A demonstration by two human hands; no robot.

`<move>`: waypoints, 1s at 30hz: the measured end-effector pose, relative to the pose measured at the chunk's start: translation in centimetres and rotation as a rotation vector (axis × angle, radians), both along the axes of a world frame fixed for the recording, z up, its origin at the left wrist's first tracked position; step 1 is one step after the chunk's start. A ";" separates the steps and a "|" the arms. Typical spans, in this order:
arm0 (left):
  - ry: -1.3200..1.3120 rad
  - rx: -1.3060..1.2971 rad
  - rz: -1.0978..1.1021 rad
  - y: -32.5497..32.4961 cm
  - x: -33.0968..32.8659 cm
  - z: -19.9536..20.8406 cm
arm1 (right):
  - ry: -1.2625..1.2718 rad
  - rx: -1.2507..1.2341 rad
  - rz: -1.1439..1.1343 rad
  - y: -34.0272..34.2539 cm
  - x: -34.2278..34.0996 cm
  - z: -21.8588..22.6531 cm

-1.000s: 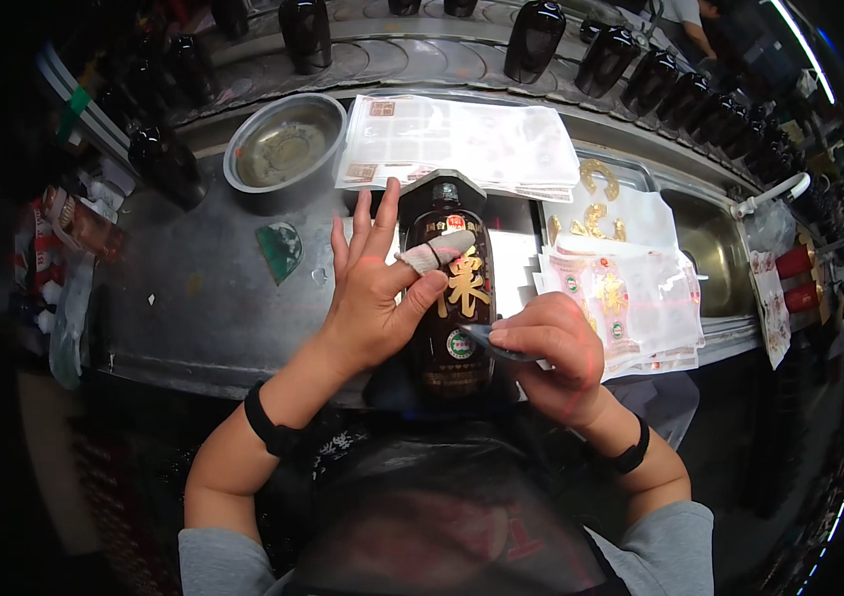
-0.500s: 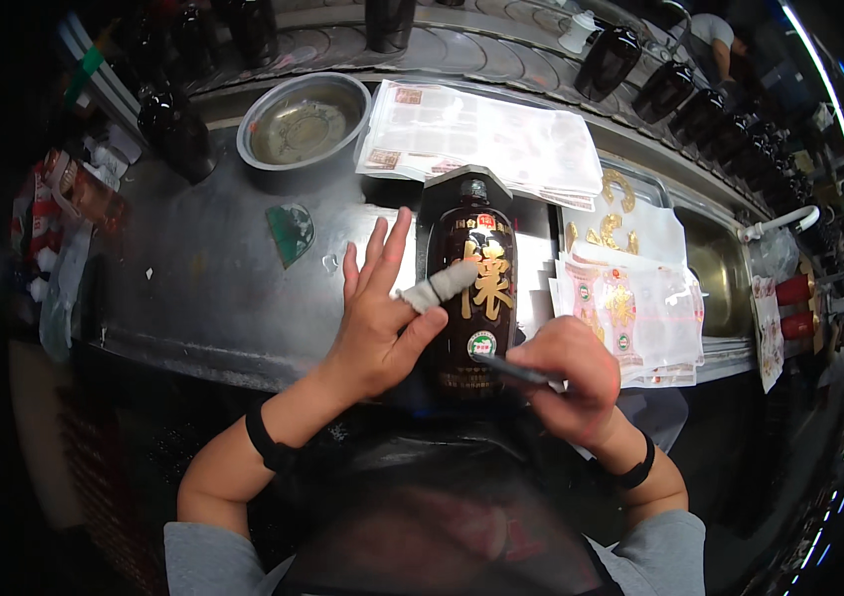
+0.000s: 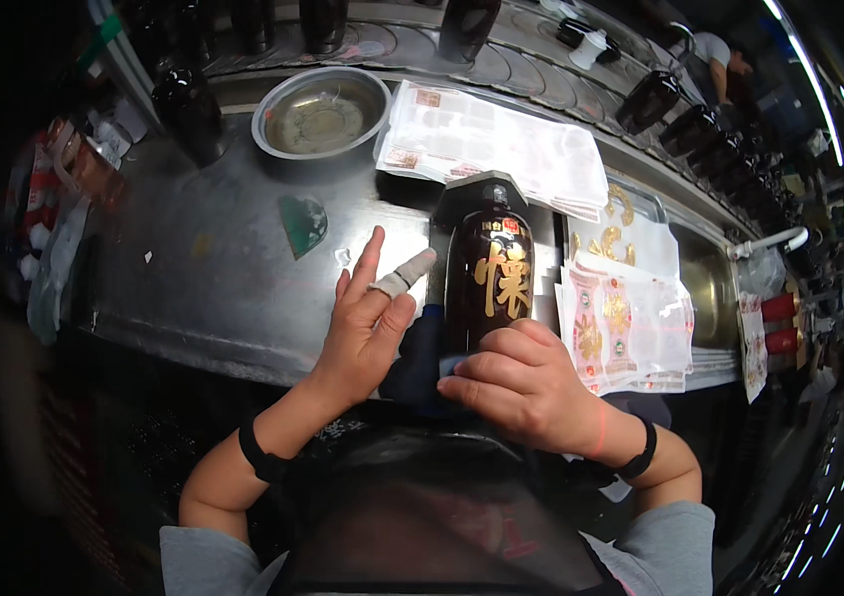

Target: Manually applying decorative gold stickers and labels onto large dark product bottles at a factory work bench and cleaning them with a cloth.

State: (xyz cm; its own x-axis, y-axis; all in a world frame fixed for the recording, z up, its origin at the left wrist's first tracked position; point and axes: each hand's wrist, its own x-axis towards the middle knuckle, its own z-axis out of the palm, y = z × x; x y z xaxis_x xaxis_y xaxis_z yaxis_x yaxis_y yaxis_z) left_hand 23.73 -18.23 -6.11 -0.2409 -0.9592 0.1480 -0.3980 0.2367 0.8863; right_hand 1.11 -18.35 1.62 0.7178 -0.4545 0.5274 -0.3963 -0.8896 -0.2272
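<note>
A dark brown bottle (image 3: 494, 263) with gold lettering and a small red emblem lies on its back, neck pointing away from me, against a dark angular rest (image 3: 461, 195). My right hand (image 3: 531, 387) covers its lower end with curled fingers. They pinch a small flat scraper (image 3: 449, 366), of which only a bluish edge shows; the rest is hidden. Left of the bottle, my left hand (image 3: 367, 328) is open, fingers spread and apart from the glass. Pale tape wraps its index finger.
Behind the bottle are a metal basin (image 3: 265, 134) and stacked transfer sheets (image 3: 501, 139). More printed sheets (image 3: 630, 328) lie at the right beside a sink (image 3: 715, 308). A green flat piece (image 3: 303, 226) rests on the metal table. Dark bottles (image 3: 650, 99) line the back; a person (image 3: 710, 55) stands far right.
My right hand has swung left across the bottle's lower end, covering the round green-and-white mark. My left hand has drawn back from the bottle. The view has shifted slightly.
</note>
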 end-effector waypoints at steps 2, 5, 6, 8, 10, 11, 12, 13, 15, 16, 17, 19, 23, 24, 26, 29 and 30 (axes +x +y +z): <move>0.064 -0.007 0.034 -0.3 -0.2 1.0 | -0.006 0.098 0.006 -0.8 0.3 0.9; 0.231 0.047 0.081 -0.2 -1.3 1.8 | -0.017 -0.036 -0.178 -3.1 0.1 0.8; 0.177 0.005 0.061 -0.3 -1.2 1.8 | -0.026 -0.050 -0.169 -2.7 -0.1 0.3; 0.160 0.008 0.026 -0.4 -1.0 1.0 | -0.112 0.004 -0.045 -0.4 -0.3 -1.2; 0.150 0.023 0.020 -0.2 -1.4 0.8 | -0.234 0.101 -0.006 1.0 -0.6 -1.3; 0.302 0.158 0.022 -0.3 -1.9 1.1 | -0.290 0.205 -0.097 0.3 -1.3 -1.0; 0.449 0.300 0.027 0.1 -2.5 1.7 | -0.326 0.207 -0.219 -0.5 -2.0 -0.5; 0.445 0.307 0.023 0.1 -3.1 2.0 | -0.358 0.200 -0.339 -1.7 -2.7 -0.2; 0.551 0.315 -0.072 -0.5 -4.6 2.1 | -0.433 0.247 -0.371 -1.6 -3.7 -1.8; 0.538 0.317 -0.119 -0.7 -5.1 2.0 | -0.409 0.181 -0.321 -0.5 -3.8 -2.5; 0.537 0.326 -0.106 -0.6 -5.7 2.1 | -0.385 0.114 -0.272 0.6 -4.0 -3.0; 0.518 0.313 -0.090 -0.3 -6.2 1.7 | -0.461 0.239 -0.200 2.1 -4.1 -3.0; 0.525 0.288 0.040 -0.3 -6.9 1.6 | -0.757 0.702 -0.602 0.4 -3.4 -3.1; 0.453 0.285 0.042 -0.5 -7.2 2.1 | -0.873 0.836 -0.632 -0.5 -3.6 -3.9; 0.371 0.279 0.046 -0.8 -8.0 3.5 | -1.004 0.978 -0.699 -1.6 -4.9 -6.3; 0.240 0.329 0.078 -1.5 -9.1 4.2 | -1.043 1.099 -0.721 -1.8 -6.9 -9.0; 0.274 0.343 0.093 -1.6 -9.2 4.1 | -1.136 1.065 -0.675 -1.7 -6.6 -8.2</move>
State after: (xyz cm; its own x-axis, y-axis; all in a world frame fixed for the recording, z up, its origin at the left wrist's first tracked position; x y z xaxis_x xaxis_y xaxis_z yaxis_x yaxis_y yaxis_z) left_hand 14.48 -19.84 -1.96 -0.1480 -0.9796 -0.1360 -0.1431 -0.1149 0.9830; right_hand -5.45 -20.03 -6.60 -0.2348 -0.9650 -0.1168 0.1583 0.0806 -0.9841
